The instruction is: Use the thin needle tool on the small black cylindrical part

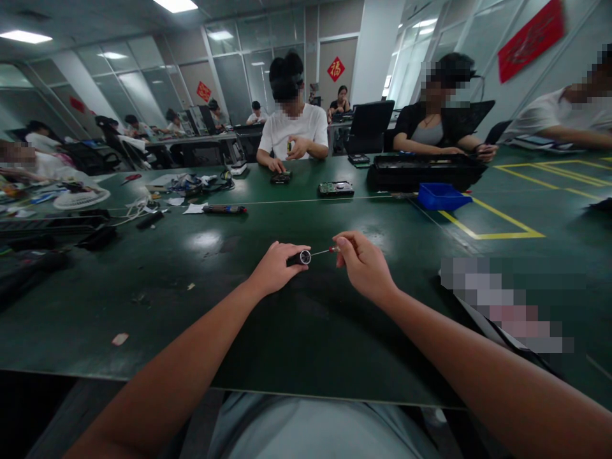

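Observation:
My left hand [276,268] grips a short black screwdriver handle [299,257] with a silver collar, held just above the dark green table [201,299]. My right hand [363,262] pinches a thin metal bit [322,252] with a red band at its near end. The bit's tip points into the handle's collar. Both hands are close together over the middle of the table, a little above its surface.
Across the table lie a circuit board [336,188], a small black device [281,178], a blue bin [442,196], a black tray [425,171] and a screwdriver [224,208]. Cables and clutter crowd the left [95,217]. Several people sit working opposite. Yellow tape [507,220] marks the right.

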Demonstrator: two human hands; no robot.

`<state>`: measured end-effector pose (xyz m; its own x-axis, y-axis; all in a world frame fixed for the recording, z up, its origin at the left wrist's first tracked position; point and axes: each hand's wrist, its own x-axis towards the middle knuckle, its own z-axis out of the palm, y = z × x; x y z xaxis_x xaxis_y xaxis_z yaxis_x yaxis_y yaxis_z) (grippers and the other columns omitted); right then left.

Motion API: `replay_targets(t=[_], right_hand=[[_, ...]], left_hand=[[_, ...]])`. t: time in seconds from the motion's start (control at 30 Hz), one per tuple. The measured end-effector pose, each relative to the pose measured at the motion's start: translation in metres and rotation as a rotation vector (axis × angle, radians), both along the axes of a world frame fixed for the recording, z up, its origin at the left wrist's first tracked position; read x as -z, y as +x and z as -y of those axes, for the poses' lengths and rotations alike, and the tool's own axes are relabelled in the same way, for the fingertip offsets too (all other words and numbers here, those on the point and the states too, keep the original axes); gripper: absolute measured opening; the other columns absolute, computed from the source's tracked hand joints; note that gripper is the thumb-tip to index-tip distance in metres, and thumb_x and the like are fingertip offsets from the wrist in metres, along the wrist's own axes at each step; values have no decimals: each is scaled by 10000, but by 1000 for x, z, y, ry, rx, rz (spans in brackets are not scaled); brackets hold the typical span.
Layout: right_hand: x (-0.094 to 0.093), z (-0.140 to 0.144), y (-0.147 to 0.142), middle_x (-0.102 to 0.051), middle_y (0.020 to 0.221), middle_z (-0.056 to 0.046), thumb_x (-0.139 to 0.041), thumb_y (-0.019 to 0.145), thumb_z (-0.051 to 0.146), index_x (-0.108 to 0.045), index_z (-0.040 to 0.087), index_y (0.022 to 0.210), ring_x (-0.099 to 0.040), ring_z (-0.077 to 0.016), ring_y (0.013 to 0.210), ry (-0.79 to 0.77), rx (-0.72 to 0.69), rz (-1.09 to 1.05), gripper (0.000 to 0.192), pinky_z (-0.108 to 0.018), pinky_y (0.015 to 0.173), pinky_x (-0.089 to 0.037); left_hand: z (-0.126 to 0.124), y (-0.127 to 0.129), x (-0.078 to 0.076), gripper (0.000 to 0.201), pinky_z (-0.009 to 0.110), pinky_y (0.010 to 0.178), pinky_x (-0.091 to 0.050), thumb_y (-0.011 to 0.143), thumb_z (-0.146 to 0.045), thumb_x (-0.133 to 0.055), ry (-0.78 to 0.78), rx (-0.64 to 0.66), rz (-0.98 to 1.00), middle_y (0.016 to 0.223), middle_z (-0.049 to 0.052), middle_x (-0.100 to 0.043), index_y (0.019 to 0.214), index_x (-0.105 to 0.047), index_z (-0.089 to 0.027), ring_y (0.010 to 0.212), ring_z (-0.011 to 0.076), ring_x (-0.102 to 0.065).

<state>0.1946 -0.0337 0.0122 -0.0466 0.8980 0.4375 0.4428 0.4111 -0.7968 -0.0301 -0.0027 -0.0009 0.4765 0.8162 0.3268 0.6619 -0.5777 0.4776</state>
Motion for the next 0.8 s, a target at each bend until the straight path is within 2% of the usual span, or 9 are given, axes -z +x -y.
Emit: replay_targets(t=[0.1, 0.27, 0.33, 0.4, 0.47, 0.6, 0.8], right_hand=[[1, 0, -1, -629, 698, 10, -431, 992, 394, -588, 215, 1120, -608, -164, 642, -7, -34, -81, 270, -304, 625, -454], [-2, 1, 1, -575, 641, 14, -409, 1001, 440, -640, 221, 946, -571, -157, 602, -9, -29, 13, 323, -303, 590, -426], [-2, 0, 1, -602, 672, 3, -437, 990, 430, -636, 220, 973, -592, -167, 633, 2, -12, 7, 289, -312, 606, -442], [0, -2, 0, -665, 775, -23, -501, 959, 410, -609, 216, 1046, -636, -183, 712, 3, -13, -99, 238, -333, 666, -493], [2, -5, -1, -696, 851, -48, -552, 928, 416, -604, 206, 1038, -660, -192, 767, -19, -31, -226, 242, -361, 731, -529], [8, -11, -5, -670, 821, -48, -556, 914, 468, -636, 195, 926, -651, -181, 749, -110, -72, -439, 285, -374, 759, -548], [16, -21, -5, -628, 750, -26, -586, 884, 539, -608, 213, 866, -629, -177, 678, -266, -99, -689, 327, -373, 719, -556]], left_hand=[[0, 0, 0, 406, 533, 1119, -309, 862, -271, -717, 0, -2, -8, 1233, 56, -694, 1262, -647, -262, 1143, 253, -605], [-1, 0, 1, 393, 526, 1116, -312, 869, -284, -708, 2, -2, -12, 1236, 54, -693, 1257, -648, -265, 1158, 251, -602], [-1, 0, 1, 402, 526, 1118, -315, 867, -282, -710, -2, -1, -5, 1243, 51, -690, 1264, -645, -269, 1161, 252, -600], [-1, 0, 1, 415, 538, 1127, -305, 868, -281, -709, -9, -9, 0, 1259, 55, -682, 1277, -638, -270, 1171, 258, -596], [0, 0, 0, 421, 550, 1139, -289, 879, -291, -698, -16, -13, 3, 1276, 60, -674, 1294, -627, -267, 1186, 260, -591], [0, 1, 1, 433, 568, 1167, -246, 908, -329, -665, -16, -17, 9, 1304, 61, -660, 1332, -600, -273, 1228, 259, -572], [-2, -1, 0, 430, 582, 1190, -187, 921, -315, -650, 13, 21, 22, 1350, 51, -634, 1346, -583, -309, 1276, 243, -547]])
